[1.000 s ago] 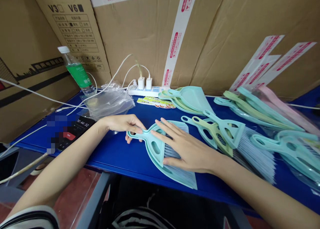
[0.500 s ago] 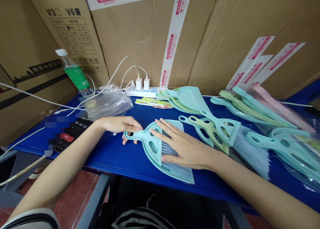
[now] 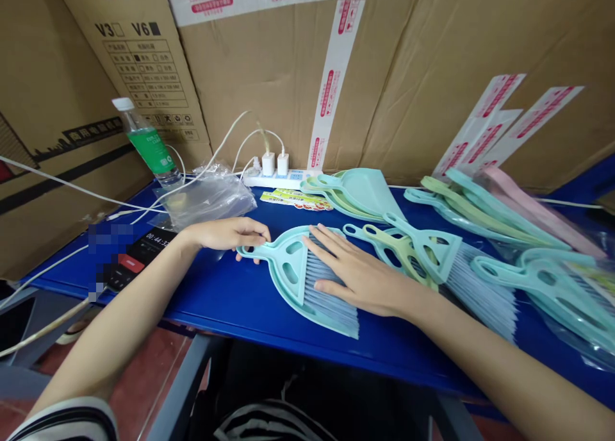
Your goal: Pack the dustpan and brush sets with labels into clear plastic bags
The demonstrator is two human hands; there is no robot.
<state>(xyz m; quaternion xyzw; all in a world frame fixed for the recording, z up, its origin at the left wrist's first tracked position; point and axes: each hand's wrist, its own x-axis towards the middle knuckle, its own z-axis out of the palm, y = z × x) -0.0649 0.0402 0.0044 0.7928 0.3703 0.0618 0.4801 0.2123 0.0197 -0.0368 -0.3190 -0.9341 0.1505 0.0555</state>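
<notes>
A mint-green hand brush (image 3: pixel 302 268) with grey-blue bristles lies nested on a matching dustpan (image 3: pixel 283 293) at the table's middle. My left hand (image 3: pixel 233 234) pinches the stacked handles at their left end, thumb above and some fingers underneath. Flat across the bristles rests my right hand (image 3: pixel 358 271), its fingers spread and covering part of the brush's upper right side. Just right of this hand, another mint brush (image 3: pixel 427 239) overlaps a yellow-green brush (image 3: pixel 408 252).
Dustpans (image 3: pixel 368 191) stack behind my hands. More green and pink dustpans (image 3: pixel 523 204) and a bagged set (image 3: pixel 552 281) lie at right. A power strip (image 3: pixel 250 181), clear plastic bags (image 3: pixel 206 200), a water bottle (image 3: pixel 148 146) and a phone (image 3: pixel 139 255) stand left. Cardboard (image 3: pixel 269 75) walls the back.
The brush and dustpan have shifted slightly left and away from me. My right hand has slid a little toward the bristle side, uncovering more of the brush head.
</notes>
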